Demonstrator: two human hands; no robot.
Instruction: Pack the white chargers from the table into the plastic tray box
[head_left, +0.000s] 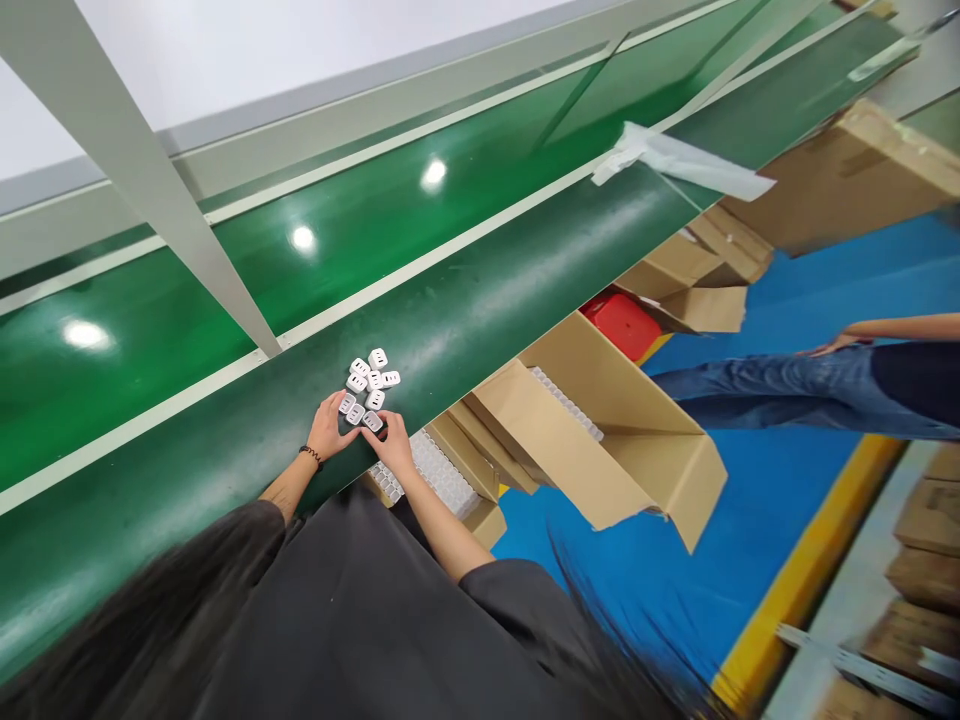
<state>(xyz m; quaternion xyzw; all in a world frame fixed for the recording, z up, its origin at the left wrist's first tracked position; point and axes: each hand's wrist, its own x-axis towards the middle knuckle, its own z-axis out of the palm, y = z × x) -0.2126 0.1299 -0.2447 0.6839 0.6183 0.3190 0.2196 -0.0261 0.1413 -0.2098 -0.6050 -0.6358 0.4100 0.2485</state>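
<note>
A cluster of several small white blocks with dark slots, which look like USB chargers (pixel 375 379), lies on the green conveyor belt (pixel 465 300). At its near left edge, my left hand (pixel 326 428) has its thumb and fingers closed around two chargers (pixel 350 408). Close beside it, my right hand (pixel 391 445) pinches another charger (pixel 372 421) between thumb and finger. These three sit almost side by side, just above or on the belt; I cannot tell which. The other chargers lie loosely together beyond my fingers.
Right of the belt stand an open cardboard box (pixel 637 475) and a carton with white pieces in rows (pixel 442 470). A red bin (pixel 622 325) is behind them. White plastic wrap (pixel 675 160) lies across the belt. A metal post (pixel 172 200) rises at left. Another person (pixel 780 385) stands at right.
</note>
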